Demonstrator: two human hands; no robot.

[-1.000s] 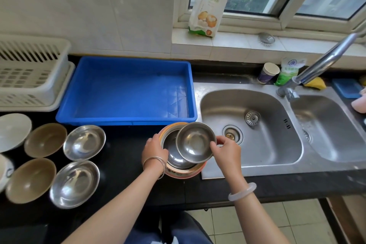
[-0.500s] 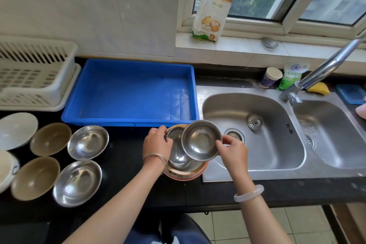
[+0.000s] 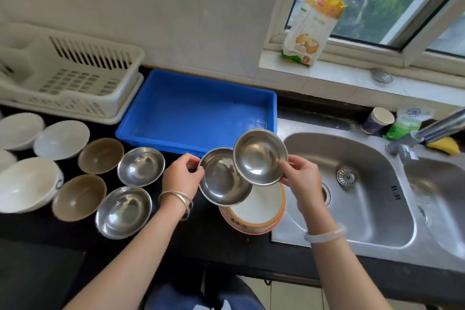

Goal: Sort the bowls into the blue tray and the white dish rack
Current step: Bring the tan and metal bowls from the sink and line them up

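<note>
Above black counter (image 3: 206,231), each hand's grip pinches one steel bowl's rim: left hand (image 3: 181,175) with the lower steel bowl (image 3: 221,178), right hand (image 3: 300,178) with the upper steel bowl (image 3: 260,157).

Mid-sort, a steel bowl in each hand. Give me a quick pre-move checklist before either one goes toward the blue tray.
1. Right hand grips the upper steel bowl at its rim: ok.
2. Left hand grips the lower steel bowl at its rim: ok.
3. The two held bowls fully apart: cannot tell, they overlap in the head view.
4. Blue tray has free floor for a bowl: ok, nothing lies in it.
5. White dish rack free to receive: ok, nothing seen inside.
6. Orange-rimmed bowl below sits steady on the counter: cannot tell, it reaches over the sink edge.
</note>
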